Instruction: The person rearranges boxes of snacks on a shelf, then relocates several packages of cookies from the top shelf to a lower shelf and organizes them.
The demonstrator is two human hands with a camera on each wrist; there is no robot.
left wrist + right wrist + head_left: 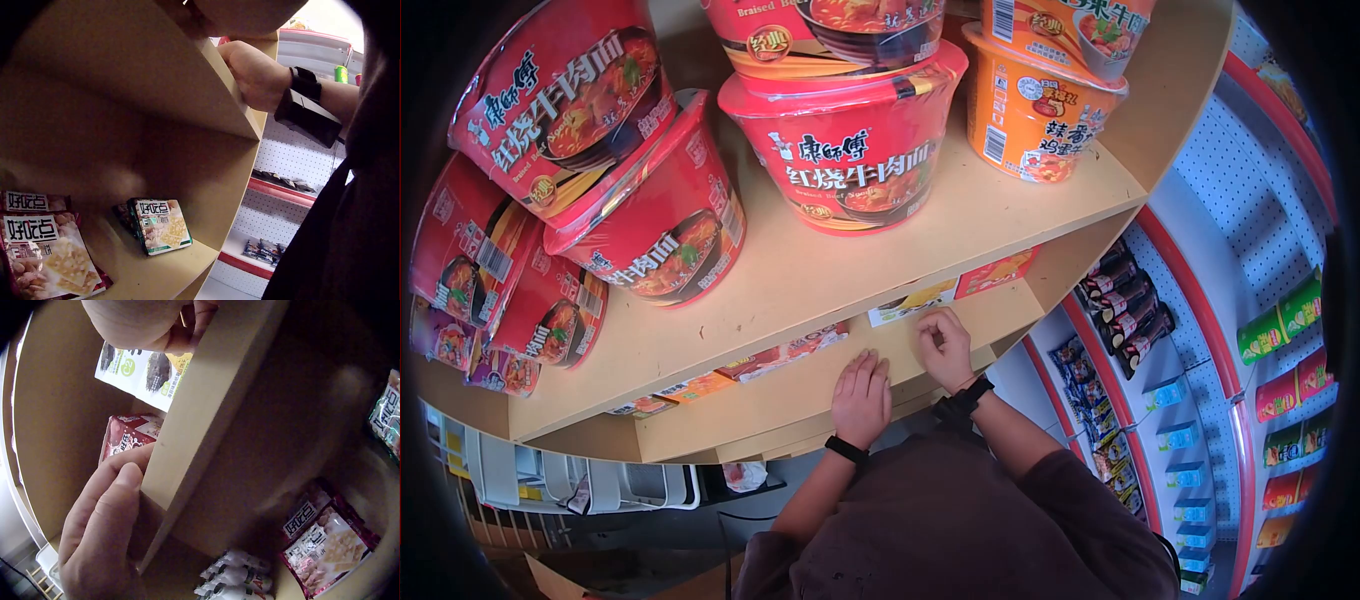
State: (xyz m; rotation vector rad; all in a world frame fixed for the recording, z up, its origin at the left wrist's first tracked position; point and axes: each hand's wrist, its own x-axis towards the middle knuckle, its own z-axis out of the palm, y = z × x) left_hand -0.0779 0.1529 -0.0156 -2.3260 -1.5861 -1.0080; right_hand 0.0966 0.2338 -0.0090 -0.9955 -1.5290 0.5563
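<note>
My left hand [862,398] rests at the front of the lower shelf board [795,383], fingers nearly straight and side by side. In the right wrist view its thumb and fingers [103,512] lie along the board's edge, close to a red snack pack [128,434]. To the right, my right hand [945,345] lies at the same board with its fingers loosely curled and nothing seen in them. It is nearest a white pack with yellow and green print [912,301], which it partly covers in the right wrist view. Both wrists carry black bands.
Above stand stacked red noodle tubs [855,150] and orange tubs [1040,115]. Red packs [785,352] and an orange pack [697,386] line the lower shelf. Below are cracker packs [164,226] and white bottles [234,578]. Red-edged racks [1200,300] stand right, a grey basket [580,480] left.
</note>
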